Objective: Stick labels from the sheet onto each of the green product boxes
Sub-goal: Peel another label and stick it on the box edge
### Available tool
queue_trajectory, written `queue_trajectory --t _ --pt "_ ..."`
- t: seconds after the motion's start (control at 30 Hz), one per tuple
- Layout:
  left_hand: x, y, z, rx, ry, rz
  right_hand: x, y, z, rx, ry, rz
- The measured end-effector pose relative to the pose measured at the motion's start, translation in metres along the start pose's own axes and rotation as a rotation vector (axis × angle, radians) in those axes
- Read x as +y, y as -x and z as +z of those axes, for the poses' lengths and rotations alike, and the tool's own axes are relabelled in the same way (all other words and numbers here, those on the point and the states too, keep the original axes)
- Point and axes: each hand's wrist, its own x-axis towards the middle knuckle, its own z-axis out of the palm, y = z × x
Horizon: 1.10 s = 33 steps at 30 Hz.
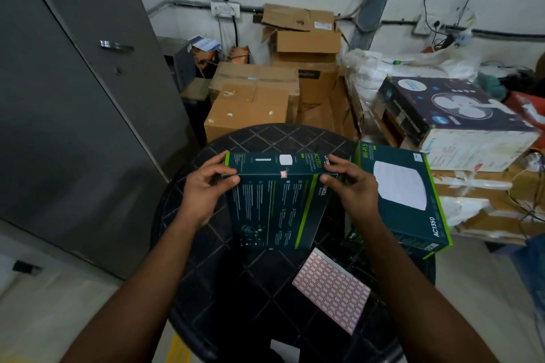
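Both hands, the left hand point(211, 186) and the right hand point(349, 186), pinch the ends of the green box point(277, 203) above the black table point(236, 274), and I think it could slip and fall on the label sheet point(331, 292) just below it.

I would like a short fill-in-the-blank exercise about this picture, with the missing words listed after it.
1. Both hands, the left hand and the right hand, hold one green box by its ____ edge.
2. A small label is already stuck on the ____ box.
3. The label sheet lies on the black ____.
4. A second green box lies to the ____ of the held one.

Missing words: top; held; table; right
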Motion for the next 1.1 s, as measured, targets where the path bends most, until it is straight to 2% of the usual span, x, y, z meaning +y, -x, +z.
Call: queue_trajectory --t 0.17,0.33,0.5,0.63,0.73,0.83,0.9,0.93,1.0,1.1 --pt "0.004 -0.003 -0.006 -0.018 0.033 -0.056 0.003 -0.01 -0.01 -0.121 0.012 -0.01" --pt "0.002 0.0 -0.005 -0.028 0.088 -0.084 0.006 -0.008 -0.01 -0.091 -0.14 0.102" --pt "0.003 0.002 -0.01 -0.076 0.14 -0.127 0.004 -0.006 -0.022 -0.168 -0.199 0.206" --pt "0.006 0.003 -0.006 -0.036 0.104 -0.124 0.006 -0.007 -0.019 -0.148 -0.128 0.145" --pt "0.013 -0.002 -0.008 -0.099 -0.054 -0.088 0.005 -0.01 -0.021 -0.178 0.04 0.015" --pt "0.025 -0.004 -0.001 -0.134 -0.531 0.115 -0.008 -0.016 -0.011 -0.242 0.45 -0.203" --pt "0.033 -0.005 0.018 -0.15 -0.844 0.294 -0.014 -0.017 0.007 -0.27 0.588 -0.243" --pt "0.035 -0.005 0.028 -0.172 -0.926 0.364 -0.015 -0.016 0.016 -0.247 0.638 -0.248" --pt "0.034 -0.005 0.044 -0.198 -0.964 0.437 -0.016 -0.012 0.03 -0.157 0.729 -0.284" --pt "0.026 -0.005 0.048 -0.115 -0.951 0.49 -0.021 -0.003 0.049 -0.062 0.702 -0.346"
